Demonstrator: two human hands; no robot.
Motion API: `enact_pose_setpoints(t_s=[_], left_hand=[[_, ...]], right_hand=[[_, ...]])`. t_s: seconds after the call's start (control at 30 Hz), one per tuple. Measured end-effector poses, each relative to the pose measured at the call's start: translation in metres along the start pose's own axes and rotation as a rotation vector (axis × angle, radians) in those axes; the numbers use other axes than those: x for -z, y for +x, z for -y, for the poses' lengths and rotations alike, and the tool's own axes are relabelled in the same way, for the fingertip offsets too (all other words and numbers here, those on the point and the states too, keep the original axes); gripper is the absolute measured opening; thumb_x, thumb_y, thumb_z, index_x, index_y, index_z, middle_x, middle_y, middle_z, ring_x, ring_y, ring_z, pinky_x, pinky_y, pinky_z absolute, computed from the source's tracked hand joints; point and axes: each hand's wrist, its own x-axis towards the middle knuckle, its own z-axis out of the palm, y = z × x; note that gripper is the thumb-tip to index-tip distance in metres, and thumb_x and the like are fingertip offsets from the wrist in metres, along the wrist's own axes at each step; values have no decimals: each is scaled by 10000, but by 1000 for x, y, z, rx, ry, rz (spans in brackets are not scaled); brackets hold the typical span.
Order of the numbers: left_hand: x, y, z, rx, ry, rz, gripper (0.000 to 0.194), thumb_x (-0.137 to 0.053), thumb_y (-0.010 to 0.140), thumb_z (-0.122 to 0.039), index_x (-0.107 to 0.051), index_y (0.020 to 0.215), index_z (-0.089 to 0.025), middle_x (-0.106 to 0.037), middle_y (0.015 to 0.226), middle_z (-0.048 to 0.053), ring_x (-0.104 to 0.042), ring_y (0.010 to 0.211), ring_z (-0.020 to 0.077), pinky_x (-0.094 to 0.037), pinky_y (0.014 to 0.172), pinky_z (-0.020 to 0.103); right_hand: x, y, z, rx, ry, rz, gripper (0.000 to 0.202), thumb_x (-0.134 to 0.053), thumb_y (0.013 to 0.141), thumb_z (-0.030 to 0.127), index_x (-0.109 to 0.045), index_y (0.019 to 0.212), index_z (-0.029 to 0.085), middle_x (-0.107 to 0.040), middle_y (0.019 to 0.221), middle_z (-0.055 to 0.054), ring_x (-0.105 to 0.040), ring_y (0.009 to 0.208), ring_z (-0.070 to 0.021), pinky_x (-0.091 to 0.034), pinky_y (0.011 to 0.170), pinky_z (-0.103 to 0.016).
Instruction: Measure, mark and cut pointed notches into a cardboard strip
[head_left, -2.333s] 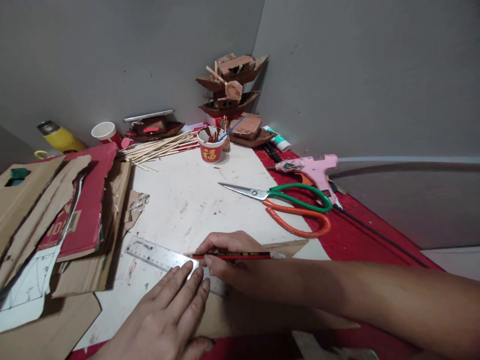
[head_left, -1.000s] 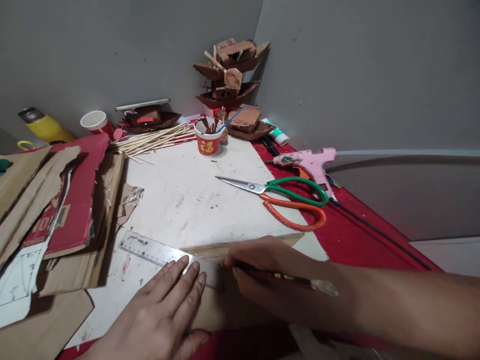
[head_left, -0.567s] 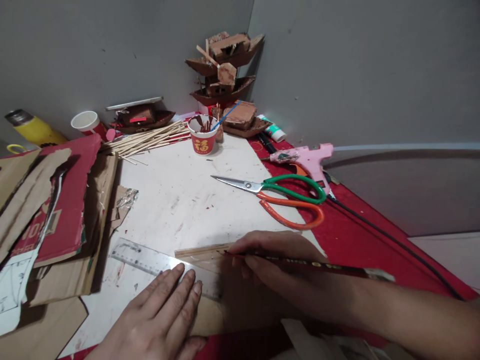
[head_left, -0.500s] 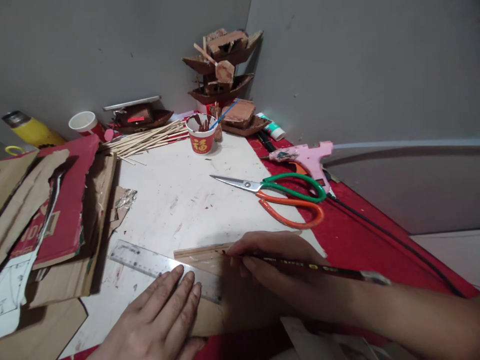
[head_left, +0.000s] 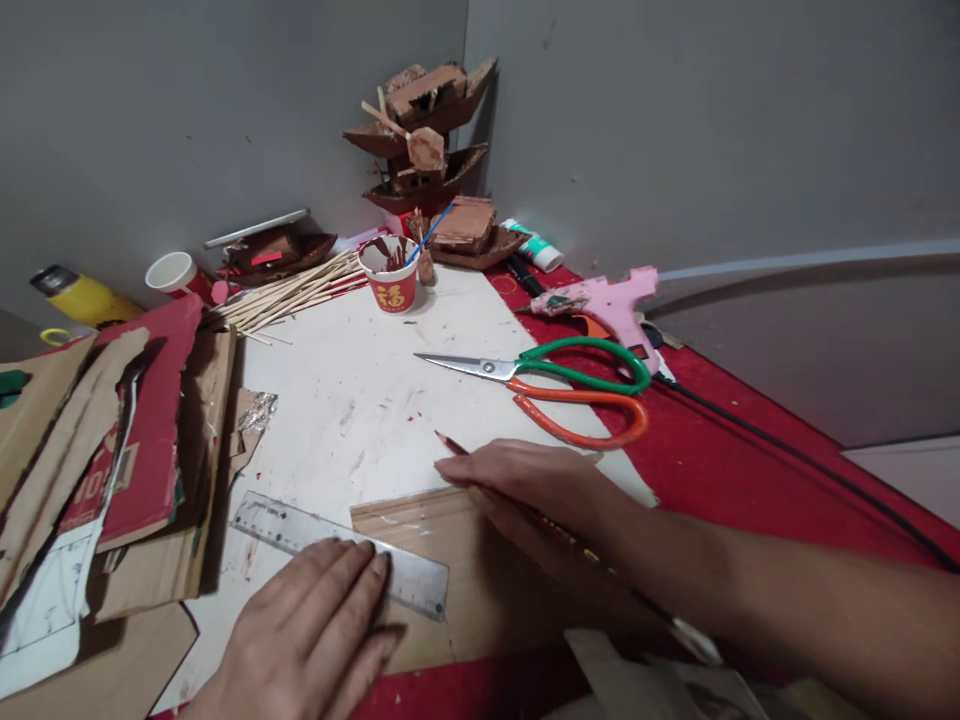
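My left hand (head_left: 300, 625) lies with its fingers flat on a clear plastic ruler (head_left: 415, 578). The ruler slants across the left part of a brown cardboard piece (head_left: 427, 640), and its far end rests on the white sheet (head_left: 330, 430). In my right hand (head_left: 544, 490) is a dark pencil (head_left: 559, 530), gripped between thumb and fingers. Its tip points up and left, just beyond the cardboard's far edge; whether it touches the sheet I cannot tell. Scissors (head_left: 487, 368) with green and orange handles lie beyond my right hand, blades apart.
Cardboard scraps (head_left: 161, 430) are piled at left. Behind the sheet stand a paint-stained paper cup (head_left: 391, 290), wooden sticks (head_left: 300, 290) and cardboard boats (head_left: 427, 175). A pink glue gun (head_left: 607, 300) with a black cord (head_left: 787, 470) lies at right, near the grey wall.
My right hand has lifted the pencil from the cardboard, its tip now farther forward and tilted up more steeply. The left hand stays on the ruler. The view has shifted slightly.
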Motion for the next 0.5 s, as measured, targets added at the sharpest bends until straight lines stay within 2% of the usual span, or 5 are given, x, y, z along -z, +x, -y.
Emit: enact_pose_setpoints(t_s=[0.1, 0.17, 0.27, 0.37, 0.5], left_hand=[[-3, -3, 8, 190, 19, 18, 389, -618, 911, -216, -590, 1271, -72, -685, 1193, 176, -633, 1097, 287, -512, 967, 453], [-4, -3, 13, 279, 29, 61, 434, -631, 901, -272, -554, 1292, -101, -662, 1183, 178, -616, 1064, 303, -512, 918, 484], [-3, -1, 17, 321, 23, 101, 427, -646, 890, -345, -547, 1253, -144, -647, 1095, 148, -607, 967, 294, -511, 813, 458], [-1, 0, 17, 333, 20, 117, 398, -659, 883, -350, -541, 1211, -156, -635, 1012, 115, -595, 902, 276, -490, 788, 438], [0, 0, 20, 360, -4, 118, 315, -661, 880, -360, -548, 1117, -186, -636, 966, 84, -589, 865, 264, -473, 770, 417]], right_hand=[[4, 2, -3, 12, -154, 73, 295, -460, 999, 182, -578, 1269, 196, -716, 1108, -104, -657, 1050, -241, -506, 932, -409], [3, 3, -4, -67, -269, 145, 249, -488, 988, 218, -617, 1197, 175, -702, 1109, -132, -647, 1031, -270, -504, 894, -431], [-2, 3, -6, -118, -330, 203, 239, -568, 924, 207, -629, 1153, 179, -697, 1073, -126, -644, 972, -274, -505, 829, -405], [-5, 5, -9, -135, -357, 235, 243, -626, 872, 203, -640, 1112, 165, -699, 1033, -124, -647, 938, -281, -500, 801, -393], [2, 15, -2, -218, -367, 363, 203, -657, 883, 252, -675, 1058, 151, -717, 1017, -133, -663, 938, -293, -493, 809, -388]])
